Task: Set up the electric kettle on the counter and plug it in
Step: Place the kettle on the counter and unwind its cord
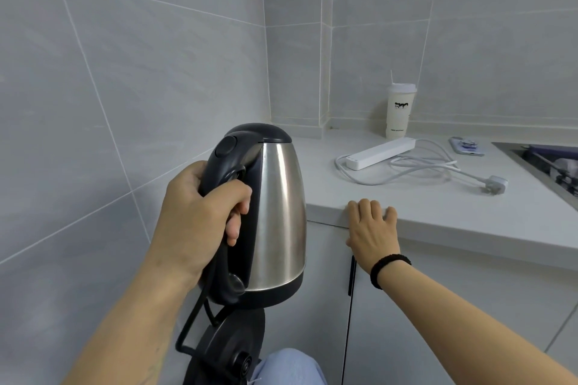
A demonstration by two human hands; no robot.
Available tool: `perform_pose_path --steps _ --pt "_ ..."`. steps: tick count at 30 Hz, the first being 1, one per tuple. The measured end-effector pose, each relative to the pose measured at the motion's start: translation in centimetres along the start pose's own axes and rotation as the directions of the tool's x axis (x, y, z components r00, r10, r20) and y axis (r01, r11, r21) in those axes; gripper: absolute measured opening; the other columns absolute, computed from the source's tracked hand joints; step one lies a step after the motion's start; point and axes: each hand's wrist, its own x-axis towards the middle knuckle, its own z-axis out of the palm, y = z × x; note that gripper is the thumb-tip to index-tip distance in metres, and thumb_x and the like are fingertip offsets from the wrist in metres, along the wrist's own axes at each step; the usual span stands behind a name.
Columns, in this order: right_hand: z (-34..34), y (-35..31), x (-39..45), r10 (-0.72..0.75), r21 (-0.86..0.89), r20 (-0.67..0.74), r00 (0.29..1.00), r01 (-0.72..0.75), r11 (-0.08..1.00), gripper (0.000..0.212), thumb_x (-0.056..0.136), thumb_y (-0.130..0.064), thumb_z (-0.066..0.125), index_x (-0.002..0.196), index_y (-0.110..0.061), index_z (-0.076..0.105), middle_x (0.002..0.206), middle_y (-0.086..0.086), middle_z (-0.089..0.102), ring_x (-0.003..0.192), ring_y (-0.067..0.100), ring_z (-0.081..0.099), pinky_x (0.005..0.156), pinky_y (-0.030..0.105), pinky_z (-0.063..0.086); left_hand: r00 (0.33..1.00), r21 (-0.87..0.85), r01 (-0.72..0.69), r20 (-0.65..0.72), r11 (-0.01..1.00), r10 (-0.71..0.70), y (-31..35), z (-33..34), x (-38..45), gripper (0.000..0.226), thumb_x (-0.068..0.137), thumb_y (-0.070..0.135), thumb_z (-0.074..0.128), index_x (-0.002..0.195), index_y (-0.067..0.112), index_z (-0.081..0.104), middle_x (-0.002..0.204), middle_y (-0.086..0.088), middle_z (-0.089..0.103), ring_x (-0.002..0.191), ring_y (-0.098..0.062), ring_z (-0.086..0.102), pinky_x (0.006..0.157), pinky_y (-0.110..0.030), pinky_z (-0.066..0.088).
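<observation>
My left hand [200, 212] grips the black handle of a stainless-steel electric kettle [278, 216], held upright in the air left of the counter's end. Its black round base [231, 350] dangles below on a black cord [190, 322] that runs up past the handle. My right hand [370, 228] rests with fingers hooked over the front edge of the white counter [438, 212]. On the counter lies a white power strip [381, 153] with its coiled white cable and plug [495, 183] lying loose.
A white takeaway cup [398, 109] with a straw stands near the back wall. A phone [467, 146] lies beside a steel sink [550, 166] at the right. Grey tiled walls close in at the left and back. Cabinet doors [438, 306] sit under the counter.
</observation>
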Motion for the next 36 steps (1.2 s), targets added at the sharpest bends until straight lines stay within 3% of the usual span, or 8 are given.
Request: perform_pose_path --steps 8,14,17,20,23,26,33,36 --pt "0.4 -0.3 0.0 0.032 0.01 -0.022 0.999 -0.032 0.999 0.066 0.046 -0.005 0.075 0.105 -0.005 0.044 0.085 0.01 0.041 0.076 0.028 0.042 0.078 0.047 0.034 0.999 0.01 -0.047 -0.007 0.999 0.047 1.7 0.3 -0.3 0.021 0.065 0.013 0.058 0.073 -0.003 0.047 0.064 -0.035 0.043 0.042 -0.021 0.035 0.041 -0.029 0.035" --pt "0.4 0.2 0.0 0.038 0.042 -0.076 0.996 -0.035 0.999 0.051 0.057 0.006 0.035 0.106 -0.004 0.045 0.085 0.011 0.041 0.075 0.029 0.043 0.076 0.047 0.039 0.998 -0.02 -0.062 0.002 0.998 0.062 2.5 0.9 0.0 0.022 0.066 0.013 0.058 0.076 -0.004 0.049 0.061 -0.023 0.044 0.04 -0.019 0.034 0.04 -0.027 0.034" --pt "-0.4 0.2 0.3 0.023 0.057 -0.035 0.999 -0.021 0.998 0.048 0.051 0.007 0.053 0.097 -0.005 0.046 0.081 0.011 0.042 0.07 0.028 0.042 0.069 0.044 0.038 0.997 -0.038 -0.071 0.002 0.997 0.071 2.8 1.4 0.2 0.021 0.066 0.013 0.058 0.077 -0.003 0.05 0.062 -0.02 0.046 0.04 -0.018 0.034 0.039 -0.026 0.034" --pt "-1.8 0.5 0.7 0.023 0.151 0.107 0.994 -0.04 0.988 0.045 0.049 -0.011 0.079 0.086 -0.008 0.055 0.082 0.01 0.049 0.069 0.028 0.046 0.064 0.037 0.035 0.997 -0.042 -0.081 0.008 0.996 0.082 3.3 2.0 0.7 0.022 0.066 0.014 0.057 0.076 -0.004 0.049 0.063 -0.021 0.047 0.041 -0.019 0.034 0.04 -0.026 0.034" --pt "-3.1 1.6 0.6 0.055 0.355 0.143 0.988 -0.103 0.929 0.039 0.08 -0.02 0.059 0.117 -0.011 0.051 0.118 0.009 0.047 0.099 0.03 0.046 0.082 0.037 0.036 0.996 -0.059 -0.09 0.017 0.994 0.091 3.9 2.5 1.3 0.023 0.066 0.014 0.058 0.076 -0.005 0.049 0.063 -0.02 0.047 0.041 -0.019 0.035 0.04 -0.026 0.034" --pt "-4.7 2.7 0.1 0.079 0.454 0.156 0.985 -0.142 0.88 0.05 0.09 -0.031 0.049 0.135 -0.014 0.036 0.138 0.007 0.032 0.121 0.028 0.035 0.098 0.034 0.032 0.993 -0.088 -0.111 0.024 0.99 0.114 4.4 3.1 1.8 0.023 0.066 0.014 0.058 0.076 -0.005 0.049 0.064 -0.019 0.047 0.041 -0.018 0.035 0.04 -0.025 0.035" --pt "-6.5 5.8 1.4 0.075 0.499 0.198 0.977 -0.167 0.85 0.054 0.09 -0.036 0.051 0.138 -0.017 0.036 0.144 0.005 0.028 0.13 0.026 0.029 0.105 0.035 0.033 0.983 -0.204 -0.146 0.083 0.968 0.166 5.6 5.2 4.9 0.007 0.069 0.013 0.057 0.064 0.009 0.059 0.062 -0.018 0.042 0.039 -0.016 0.034 0.039 -0.023 0.034" --pt "-6.6 6.8 3.0 0.069 0.514 0.185 0.98 -0.157 0.843 0.051 0.09 -0.038 0.054 0.135 -0.018 0.039 0.141 0.004 0.031 0.13 0.025 0.029 0.106 0.035 0.033 0.972 -0.257 -0.167 0.12 0.952 0.203 5.8 6.2 6.6 0.007 0.07 0.012 0.056 0.068 0.006 0.059 0.058 -0.014 0.044 0.038 -0.014 0.034 0.038 -0.022 0.033"
